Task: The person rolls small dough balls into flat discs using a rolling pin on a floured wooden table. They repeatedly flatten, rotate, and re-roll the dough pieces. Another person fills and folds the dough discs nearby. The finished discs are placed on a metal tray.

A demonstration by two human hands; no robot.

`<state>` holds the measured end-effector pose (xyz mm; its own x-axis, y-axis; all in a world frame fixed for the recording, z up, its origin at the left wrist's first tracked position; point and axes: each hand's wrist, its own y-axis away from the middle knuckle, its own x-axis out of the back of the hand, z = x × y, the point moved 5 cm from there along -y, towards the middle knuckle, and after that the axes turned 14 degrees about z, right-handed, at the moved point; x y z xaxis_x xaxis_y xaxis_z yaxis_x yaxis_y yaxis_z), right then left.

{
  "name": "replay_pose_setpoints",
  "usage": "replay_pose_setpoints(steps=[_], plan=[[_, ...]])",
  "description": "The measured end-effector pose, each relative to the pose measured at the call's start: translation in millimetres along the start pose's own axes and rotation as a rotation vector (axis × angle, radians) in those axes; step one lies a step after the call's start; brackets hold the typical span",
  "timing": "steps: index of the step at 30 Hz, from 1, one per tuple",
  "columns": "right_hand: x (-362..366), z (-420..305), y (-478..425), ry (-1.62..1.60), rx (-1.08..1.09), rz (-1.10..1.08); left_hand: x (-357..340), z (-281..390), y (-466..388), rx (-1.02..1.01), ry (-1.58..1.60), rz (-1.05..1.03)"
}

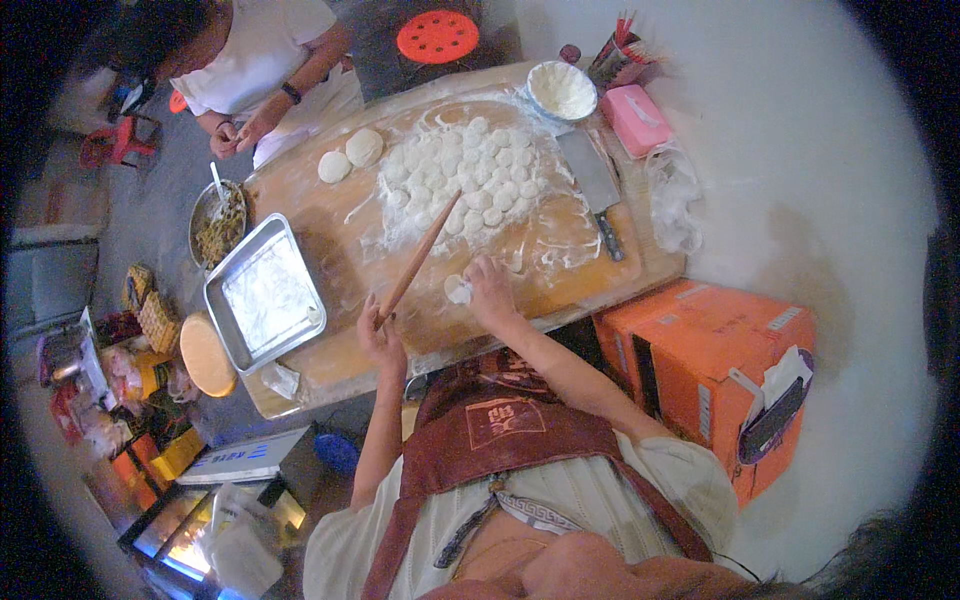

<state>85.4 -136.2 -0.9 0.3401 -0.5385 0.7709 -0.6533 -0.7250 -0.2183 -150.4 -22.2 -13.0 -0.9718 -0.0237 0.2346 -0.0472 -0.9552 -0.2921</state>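
My left hand [381,330] grips the lower end of a tapered wooden rolling pin [420,255], which slants up over the floured board. Just right of it, my right hand [489,289] holds the edge of a small dough round [457,289] above the wooden board [345,247]. Many floured dough pieces [465,169] lie in a broad patch beyond both hands. Two larger dough balls [364,148] sit at the patch's far left. A metal tray [266,292] stands left of my left hand, with one small pale piece in its corner.
A bowl of flour [562,90] and a cleaver [589,169] are at the far right, near a pink tissue pack [636,120]. A bowl of filling [217,225] with a spoon sits left. Another person [255,75] is across the table. An orange box [720,352] stands right.
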Motion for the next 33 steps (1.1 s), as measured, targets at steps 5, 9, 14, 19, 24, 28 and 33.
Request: replay_pose_setpoints(steps=[5,9,14,19,24,28,33], plan=[[51.2,93.4,-33.7,-0.081,-0.366,0.248,-1.7,21.2,0.4,0.043,-0.155,-0.083],[92.9,130.1,-82.7,0.335,-0.201,0.101,-2.0,26.0,-0.1,0.112,-0.146,-0.081],[32.2,58.9,-74.7,0.242,0.396,-0.011,-15.5,35.3,-10.7,-0.012,-0.18,-0.087],[-17.1,11.6,9.6,0.189,0.057,-0.052,-15.6,12.6,-8.8,0.125,-0.065,-0.117],[15.4,-10.0,24.1,-0.286,-0.157,-0.129,-8.9,31.9,-13.5,-0.06,-0.461,-0.385],[52.2,-2.9,-1.0,0.053,0.038,0.095,-34.1,34.5,1.0,-0.274,-0.492,-0.566],[22.1,24.8,-32.9,0.28,0.104,0.015,-104.0,43.9,-21.8,-0.556,-0.474,-0.546]])
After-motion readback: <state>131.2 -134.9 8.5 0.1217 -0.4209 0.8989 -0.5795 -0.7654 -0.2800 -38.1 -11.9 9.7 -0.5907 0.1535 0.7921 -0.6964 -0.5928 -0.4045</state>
